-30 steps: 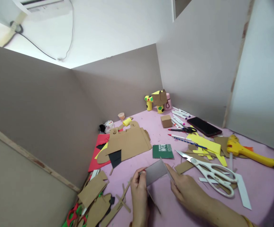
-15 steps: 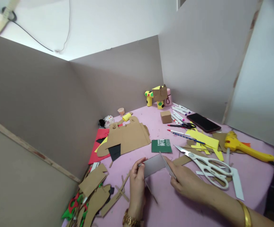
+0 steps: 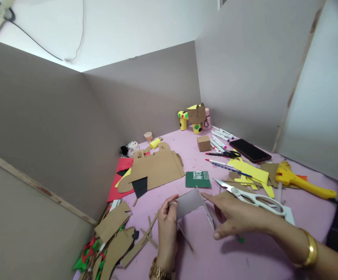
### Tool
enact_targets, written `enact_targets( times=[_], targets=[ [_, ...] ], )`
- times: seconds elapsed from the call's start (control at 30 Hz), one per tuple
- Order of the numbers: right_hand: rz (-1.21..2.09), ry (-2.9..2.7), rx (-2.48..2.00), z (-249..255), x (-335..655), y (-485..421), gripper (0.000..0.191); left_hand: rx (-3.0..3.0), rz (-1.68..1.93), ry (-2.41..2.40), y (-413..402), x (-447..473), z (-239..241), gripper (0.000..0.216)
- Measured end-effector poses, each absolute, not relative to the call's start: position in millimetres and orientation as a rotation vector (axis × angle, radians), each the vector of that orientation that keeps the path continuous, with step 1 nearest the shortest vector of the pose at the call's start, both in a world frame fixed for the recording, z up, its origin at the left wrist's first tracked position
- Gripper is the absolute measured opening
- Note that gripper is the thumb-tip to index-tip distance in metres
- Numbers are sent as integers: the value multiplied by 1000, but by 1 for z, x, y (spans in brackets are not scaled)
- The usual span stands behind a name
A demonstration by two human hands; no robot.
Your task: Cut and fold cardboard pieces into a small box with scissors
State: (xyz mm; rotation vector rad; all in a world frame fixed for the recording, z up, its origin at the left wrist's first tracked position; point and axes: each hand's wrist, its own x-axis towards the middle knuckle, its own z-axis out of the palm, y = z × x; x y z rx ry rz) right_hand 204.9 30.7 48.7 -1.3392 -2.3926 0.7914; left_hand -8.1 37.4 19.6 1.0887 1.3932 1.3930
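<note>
My left hand [image 3: 169,223] pinches the left end of a folded piece of grey card [image 3: 190,203], thumb in front and fingers behind. The card's right flap [image 3: 206,208] stands folded at an angle, and another flap edge points down toward the table. My right hand [image 3: 233,217] is beside the right flap with its fingers apart; its index fingertip is at the flap's upper edge, and whether it touches I cannot tell. Just beyond the card lies a green printed card [image 3: 197,179]. White-handled scissors [image 3: 253,200] lie behind my right hand, partly covered by it.
On the pink table [image 3: 169,272], cardboard scraps [image 3: 113,219] pile up at left, near a large cardboard cutout [image 3: 157,169]. A yellow glue gun [image 3: 297,182], a phone [image 3: 250,150], markers [image 3: 220,136] and yellow paper [image 3: 250,171] lie right. Grey partitions [image 3: 148,89] surround the table.
My right hand has let go of the grey card's right flap and its fingers have spread, moving slightly right. My left hand still holds the card. A small green piece now shows beneath my right hand.
</note>
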Motion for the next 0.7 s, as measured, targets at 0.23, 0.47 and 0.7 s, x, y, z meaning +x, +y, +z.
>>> enact_targets(
  times=[0.23,0.47,0.7],
  targets=[
    [550,-2292,-1587,60,217,93,41,1107,1406,1406,37,-8,20,25],
    [446,-2178,-1700,34,192,140,27,1133,1390,1423,37,-9,21,24],
    [617,-1851,-1537,52,211,120,25,1160,1380,1428,35,-8,21,23]
  ],
)
